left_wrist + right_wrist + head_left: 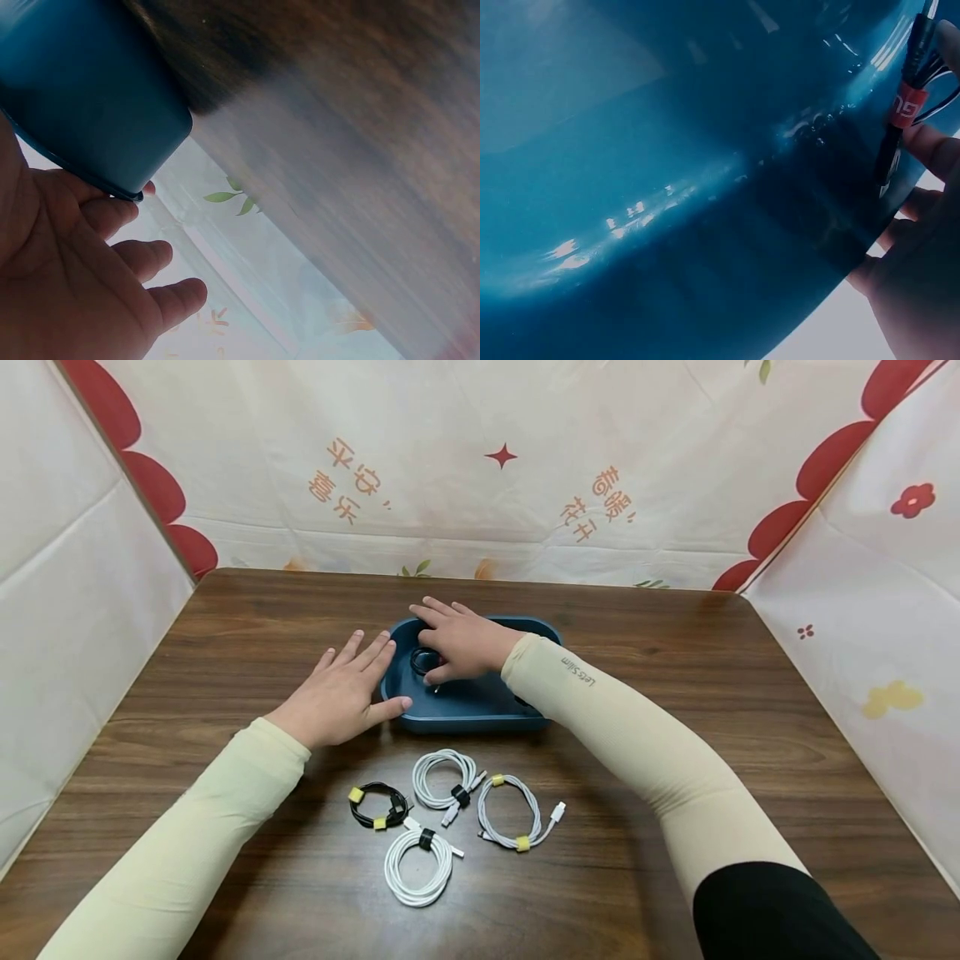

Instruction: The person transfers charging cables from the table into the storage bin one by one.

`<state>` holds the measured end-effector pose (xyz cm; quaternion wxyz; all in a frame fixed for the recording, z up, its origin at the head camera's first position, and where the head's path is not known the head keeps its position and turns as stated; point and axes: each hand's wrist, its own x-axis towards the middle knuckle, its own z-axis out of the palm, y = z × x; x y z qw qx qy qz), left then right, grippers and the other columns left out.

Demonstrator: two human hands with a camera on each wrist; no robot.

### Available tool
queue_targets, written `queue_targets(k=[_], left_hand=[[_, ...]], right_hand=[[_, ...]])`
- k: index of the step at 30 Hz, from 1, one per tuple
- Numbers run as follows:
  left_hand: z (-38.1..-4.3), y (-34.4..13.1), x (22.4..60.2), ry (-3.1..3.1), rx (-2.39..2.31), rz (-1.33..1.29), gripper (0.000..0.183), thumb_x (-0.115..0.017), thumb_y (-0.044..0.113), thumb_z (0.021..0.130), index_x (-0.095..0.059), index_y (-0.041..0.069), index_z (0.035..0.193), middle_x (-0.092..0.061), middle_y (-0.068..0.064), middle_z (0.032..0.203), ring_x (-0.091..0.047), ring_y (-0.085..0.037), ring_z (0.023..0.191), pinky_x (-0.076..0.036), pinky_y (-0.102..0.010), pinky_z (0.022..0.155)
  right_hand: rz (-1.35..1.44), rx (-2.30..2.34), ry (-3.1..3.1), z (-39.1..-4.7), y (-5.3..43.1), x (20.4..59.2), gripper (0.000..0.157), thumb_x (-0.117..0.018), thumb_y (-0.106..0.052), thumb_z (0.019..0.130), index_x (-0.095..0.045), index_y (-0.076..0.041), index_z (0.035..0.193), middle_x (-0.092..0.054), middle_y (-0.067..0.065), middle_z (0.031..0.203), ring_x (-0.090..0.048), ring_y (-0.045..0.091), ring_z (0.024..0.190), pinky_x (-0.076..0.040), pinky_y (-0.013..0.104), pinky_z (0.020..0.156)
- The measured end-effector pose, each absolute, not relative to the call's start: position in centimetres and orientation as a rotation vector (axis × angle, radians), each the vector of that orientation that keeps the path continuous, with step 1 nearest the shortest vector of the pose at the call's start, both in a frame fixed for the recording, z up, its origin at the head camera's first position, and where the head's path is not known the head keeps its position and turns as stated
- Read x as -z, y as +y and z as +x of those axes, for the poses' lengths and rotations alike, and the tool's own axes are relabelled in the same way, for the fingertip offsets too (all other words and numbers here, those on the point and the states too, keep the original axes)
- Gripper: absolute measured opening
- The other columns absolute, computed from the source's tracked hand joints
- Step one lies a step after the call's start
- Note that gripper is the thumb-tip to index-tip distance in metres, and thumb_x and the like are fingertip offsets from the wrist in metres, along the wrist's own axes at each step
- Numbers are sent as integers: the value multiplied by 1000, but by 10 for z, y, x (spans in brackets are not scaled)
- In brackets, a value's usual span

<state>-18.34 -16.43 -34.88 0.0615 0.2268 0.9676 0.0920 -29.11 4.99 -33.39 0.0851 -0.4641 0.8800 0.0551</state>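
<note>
A blue tray [472, 724] stands on the table. My left hand [341, 693] lies at its left end, fingers spread and straight, the thumb over the front left corner; the left wrist view has the fingertips at the rim. My right hand [467, 645] reaches over the tray's left part. Thumb and index finger there pinch a coiled black cable [422, 662]. In the right wrist view, a red band [907, 105] wraps this cable and its plug end [887, 161] points down along the tray wall. The palm hides part of the coil.
In front of the tray lie a black cable coil [373, 787] with yellow ties, two white coils [423, 783] [396, 885] with black ties, and another white coil [534, 806] with yellow ties. A printed cloth [450, 468] stands behind the wooden table [637, 893].
</note>
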Motion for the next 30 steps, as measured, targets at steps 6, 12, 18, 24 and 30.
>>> queue_targets(k=[6, 12, 18, 24, 30], left_hand=[[-184, -165, 347, 2932, -278, 685, 92, -35, 72, 96, -16, 7, 159, -9, -9, 166, 0, -36, 150, -10, -64, 115], [-184, -164, 346, 2934, -277, 689, 93, -33, 73, 95, -18, 7, 159, -9, -9, 166, 0, -37, 150, -11, -64, 115], [-184, -163, 347, 2931, -276, 688, 95, -32, 75, 94, -19, 7, 159, -10, -9, 165, 0, -37, 150, -11, -64, 115], [-183, -164, 348, 2929, -283, 686, 94, -33, 74, 95, -19, 7, 159, -10, -9, 166, 0, -37, 151, -10, -63, 115], [-183, -164, 348, 2924, -285, 679, 95, -32, 75, 94, -19, 8, 159, -9, -8, 166, 1, -36, 151, -10, -63, 115]], right_hand=[[-1377, -181, 2627, -292, 48, 332, 51, -62, -60, 91, -64, -16, 118, -15, 14, 164, -3, 31, 152, -15, 56, 117], [-1353, -169, 2626, -293, 47, 330, 59, -60, -62, 91, -63, -14, 127, -13, 14, 165, -2, 30, 152, -13, 54, 118], [-1338, -155, 2623, -294, 50, 333, 62, -59, -62, 92, -60, -15, 132, -13, 13, 165, -2, 31, 152, -13, 54, 118], [-1315, -105, 2639, -290, 61, 328, 58, -59, -60, 93, -61, -17, 132, -16, 12, 164, -1, 32, 152, -10, 54, 119], [-1316, -93, 2664, -282, 75, 315, 64, -61, -63, 90, -62, -16, 133, -17, 11, 164, 1, 31, 152, -9, 53, 119]])
